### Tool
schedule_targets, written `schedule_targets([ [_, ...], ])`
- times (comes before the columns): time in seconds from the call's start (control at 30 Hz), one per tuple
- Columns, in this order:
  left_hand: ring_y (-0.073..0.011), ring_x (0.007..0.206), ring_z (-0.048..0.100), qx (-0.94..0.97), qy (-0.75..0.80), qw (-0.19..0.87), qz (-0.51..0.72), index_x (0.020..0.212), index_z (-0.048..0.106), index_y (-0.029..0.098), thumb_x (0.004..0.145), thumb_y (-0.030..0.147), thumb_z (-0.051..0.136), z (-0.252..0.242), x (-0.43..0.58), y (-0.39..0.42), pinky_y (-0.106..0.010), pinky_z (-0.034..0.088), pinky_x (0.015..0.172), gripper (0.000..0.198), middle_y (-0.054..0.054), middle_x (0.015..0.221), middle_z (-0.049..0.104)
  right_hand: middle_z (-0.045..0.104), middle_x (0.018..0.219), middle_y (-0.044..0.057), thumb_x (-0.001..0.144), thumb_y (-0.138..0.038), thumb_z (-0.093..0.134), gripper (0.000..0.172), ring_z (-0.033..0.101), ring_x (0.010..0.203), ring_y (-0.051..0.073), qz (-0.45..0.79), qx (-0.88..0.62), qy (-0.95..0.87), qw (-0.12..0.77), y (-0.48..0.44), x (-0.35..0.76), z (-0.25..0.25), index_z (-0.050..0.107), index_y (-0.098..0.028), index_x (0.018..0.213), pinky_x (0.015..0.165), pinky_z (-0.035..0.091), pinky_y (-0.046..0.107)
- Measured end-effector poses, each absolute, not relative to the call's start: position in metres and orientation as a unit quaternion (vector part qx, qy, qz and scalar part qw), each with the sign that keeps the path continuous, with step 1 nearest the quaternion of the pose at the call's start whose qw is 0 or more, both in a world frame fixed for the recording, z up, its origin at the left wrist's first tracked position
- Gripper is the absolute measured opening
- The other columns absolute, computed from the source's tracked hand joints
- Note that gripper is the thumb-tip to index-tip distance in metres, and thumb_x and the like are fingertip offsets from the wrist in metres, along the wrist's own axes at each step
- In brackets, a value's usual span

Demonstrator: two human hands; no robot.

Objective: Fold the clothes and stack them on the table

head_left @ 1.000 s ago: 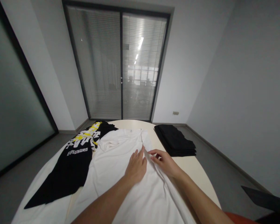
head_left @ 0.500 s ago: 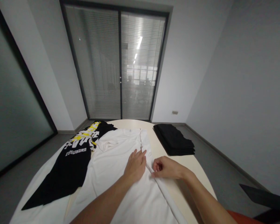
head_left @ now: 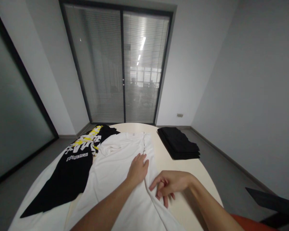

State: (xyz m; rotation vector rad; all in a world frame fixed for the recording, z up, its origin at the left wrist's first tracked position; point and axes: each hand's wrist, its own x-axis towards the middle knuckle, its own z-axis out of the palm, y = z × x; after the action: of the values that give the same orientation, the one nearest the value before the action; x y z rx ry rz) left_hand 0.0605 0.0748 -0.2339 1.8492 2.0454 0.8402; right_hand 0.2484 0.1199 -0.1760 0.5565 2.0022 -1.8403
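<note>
A white shirt (head_left: 115,166) lies spread on a round cream table (head_left: 178,166). My left hand (head_left: 137,169) rests flat on the shirt, fingers stretched out, close to its folded right edge. My right hand (head_left: 170,184) sits just right of that edge, nearer to me, with its fingers curled loosely and the fingertips at the cloth's border; nothing is clearly gripped in it.
A black shirt with white and yellow print (head_left: 72,166) lies left of the white one, over another white cloth (head_left: 38,218). A stack of folded black clothes (head_left: 179,146) sits at the table's far right. Glass doors with blinds (head_left: 120,67) stand beyond.
My right hand slid along the shirt's right edge toward me, and its fingers have loosened. The left hand stayed flat on the cloth. The view shifted slightly.
</note>
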Motion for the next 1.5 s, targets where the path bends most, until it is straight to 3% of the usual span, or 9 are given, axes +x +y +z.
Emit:
schedule_targets([
  [0.27,-0.0264,0.145,0.034,0.656,0.696,0.111,0.270,0.146,0.047,0.009,0.092,0.020,0.044,-0.240,0.060,0.071,-0.037,0.024,0.122,0.056,-0.010,0.150,0.049,0.070,0.075,0.000,0.070,-0.051,0.082,0.055,0.060,0.049,0.007,-0.614,0.213,0.733,0.200,0.123,0.253,-0.174,0.071,-0.016,0.111,0.041,0.035,0.014],
  [0.4,-0.0276,0.146,0.032,0.667,0.694,0.094,0.255,0.147,0.045,0.007,0.092,0.020,0.043,-0.241,0.061,0.069,-0.040,0.024,0.122,0.056,-0.013,0.151,0.047,0.063,0.066,-0.001,0.082,-0.046,0.070,0.038,0.048,0.050,0.006,-0.552,0.235,0.800,0.016,0.128,0.249,-0.180,0.075,-0.013,0.101,0.048,0.034,0.018],
  [0.53,-0.0287,0.147,0.031,0.669,0.696,0.094,0.243,0.147,0.046,0.010,0.092,0.022,0.045,-0.238,0.064,0.067,-0.043,0.022,0.122,0.057,-0.014,0.153,0.044,0.065,0.075,0.001,0.090,-0.038,0.059,0.032,0.051,0.062,0.010,-0.390,0.301,0.841,-0.224,0.141,0.240,-0.199,0.072,-0.015,0.109,0.060,0.039,0.022],
  [0.67,-0.0286,0.147,0.030,0.667,0.697,0.098,0.244,0.147,0.047,0.011,0.091,0.021,0.044,-0.233,0.065,0.064,-0.043,0.021,0.122,0.057,-0.013,0.153,0.044,0.070,0.088,0.004,0.092,-0.037,0.052,0.030,0.056,0.063,0.012,-0.285,0.380,0.828,-0.299,0.161,0.227,-0.210,0.071,-0.017,0.105,0.064,0.042,0.024],
  [0.77,-0.0282,0.147,0.030,0.664,0.697,0.101,0.251,0.145,0.049,0.012,0.091,0.020,0.044,-0.232,0.065,0.062,-0.042,0.021,0.122,0.055,-0.012,0.153,0.045,0.071,0.085,0.004,0.091,-0.032,0.051,0.025,0.061,0.066,0.013,-0.230,0.429,0.823,-0.292,0.177,0.209,-0.203,0.071,-0.017,0.097,0.066,0.043,0.023],
  [0.9,-0.0286,0.146,0.030,0.660,0.695,0.095,0.270,0.140,0.054,0.014,0.089,0.018,0.046,-0.231,0.065,0.061,-0.043,0.019,0.122,0.051,-0.011,0.149,0.048,0.074,0.089,0.006,0.089,-0.032,0.057,0.020,0.068,0.081,0.017,-0.125,0.520,0.823,-0.191,0.202,0.175,-0.183,0.072,-0.020,0.093,0.070,0.044,0.023],
  [1.1,-0.0245,0.123,0.050,0.632,0.699,0.078,0.325,0.125,0.062,0.017,0.085,0.016,0.052,-0.227,0.064,0.061,-0.037,0.035,0.110,0.042,-0.009,0.123,0.062,0.074,0.101,0.013,0.088,-0.043,0.059,0.027,0.069,0.096,0.026,-0.086,0.593,0.785,-0.155,0.249,0.126,-0.177,0.071,-0.020,0.096,0.078,0.048,0.031],
  [1.3,-0.0254,0.112,0.052,0.612,0.718,0.061,0.325,0.120,0.065,0.021,0.085,0.019,0.054,-0.223,0.063,0.059,-0.039,0.036,0.102,0.036,-0.006,0.112,0.064,0.071,0.109,0.019,0.084,-0.054,0.062,0.046,0.068,0.102,0.032,-0.076,0.617,0.770,-0.143,0.281,0.107,-0.191,0.067,-0.016,0.109,0.082,0.050,0.039],
  [1.5,-0.0254,0.110,0.052,0.610,0.721,0.074,0.320,0.116,0.067,0.023,0.087,0.018,0.054,-0.219,0.064,0.059,-0.039,0.037,0.099,0.033,-0.005,0.111,0.066,0.073,0.105,0.015,0.089,-0.040,0.056,0.029,0.068,0.101,0.028,-0.084,0.607,0.773,-0.166,0.288,0.112,-0.204,0.069,-0.018,0.101,0.083,0.048,0.035],
])
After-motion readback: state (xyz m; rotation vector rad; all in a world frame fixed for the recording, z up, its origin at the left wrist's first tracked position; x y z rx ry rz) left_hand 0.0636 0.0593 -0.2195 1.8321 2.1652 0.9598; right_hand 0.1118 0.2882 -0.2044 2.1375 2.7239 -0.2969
